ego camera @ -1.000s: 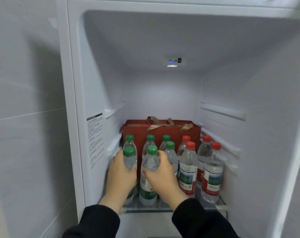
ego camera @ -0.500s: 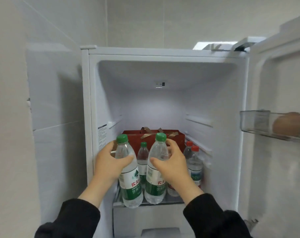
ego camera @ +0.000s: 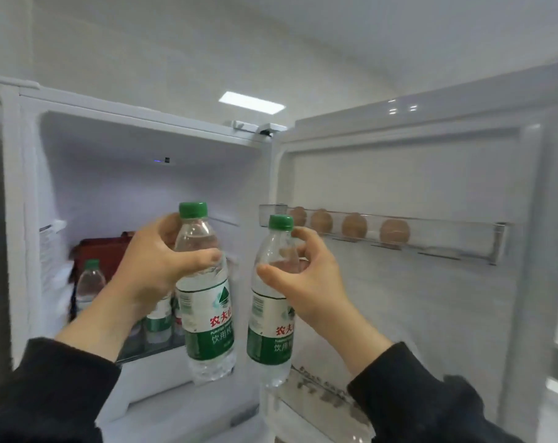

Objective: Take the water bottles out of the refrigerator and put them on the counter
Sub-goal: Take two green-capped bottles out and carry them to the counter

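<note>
The left hand [ego camera: 153, 266] is wrapped round the upper part of a water bottle [ego camera: 205, 318], thumb across its front. It holds the bottle upright at the centre of the frame, in front of the open refrigerator [ego camera: 137, 123]. Just right of it, the right hand [ego camera: 306, 282] grips a second water bottle [ego camera: 269, 327] near its shoulder. The two are close together but not touching, and both have green caps and labels. At lower left, more bottles [ego camera: 90, 282] stand on the shelf [ego camera: 156, 349] before a red bag [ego camera: 92, 247]. On the right, the open door [ego camera: 431, 314] carries a clear tray [ego camera: 463, 247] holding four eggs [ego camera: 354, 226].
</note>
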A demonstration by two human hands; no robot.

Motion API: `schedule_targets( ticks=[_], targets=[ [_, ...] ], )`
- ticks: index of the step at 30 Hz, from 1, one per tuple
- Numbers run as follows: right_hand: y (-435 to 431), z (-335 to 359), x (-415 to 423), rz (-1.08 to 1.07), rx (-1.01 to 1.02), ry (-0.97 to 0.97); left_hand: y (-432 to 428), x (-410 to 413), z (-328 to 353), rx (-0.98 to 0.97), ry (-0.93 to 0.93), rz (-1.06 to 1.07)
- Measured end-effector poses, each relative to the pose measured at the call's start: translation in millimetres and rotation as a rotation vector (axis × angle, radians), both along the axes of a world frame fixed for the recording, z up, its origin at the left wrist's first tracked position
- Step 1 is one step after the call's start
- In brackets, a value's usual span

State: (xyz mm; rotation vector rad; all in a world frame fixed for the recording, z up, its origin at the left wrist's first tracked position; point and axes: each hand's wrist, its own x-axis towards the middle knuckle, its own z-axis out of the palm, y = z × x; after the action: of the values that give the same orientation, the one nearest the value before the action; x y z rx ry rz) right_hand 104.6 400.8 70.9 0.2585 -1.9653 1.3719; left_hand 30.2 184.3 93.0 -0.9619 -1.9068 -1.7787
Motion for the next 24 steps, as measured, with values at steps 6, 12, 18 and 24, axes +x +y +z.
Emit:
schedule_targets(
  ticks=[6,12,18,24],
  targets=[
    [70.8,13.0,152.9,-0.208,0.013,0.087,78.7,99.7,10.0,-0.053,0.083,-0.232],
    [159.8,15.2,308.3,-0.403,-0.004,0.078,195.8,215.8,13.8,0.007,0.104,-0.493],
    [247.1,6.9,452.2,-0.631,0.043,0.046,325.3,326.3,0.9,0.032,0.085,-0.708],
    [330.9,-19.2,574.0,-0.889,0.060,-0.024,455.7,420.8,-28.0,0.025,0.066,-0.851]
  ],
)
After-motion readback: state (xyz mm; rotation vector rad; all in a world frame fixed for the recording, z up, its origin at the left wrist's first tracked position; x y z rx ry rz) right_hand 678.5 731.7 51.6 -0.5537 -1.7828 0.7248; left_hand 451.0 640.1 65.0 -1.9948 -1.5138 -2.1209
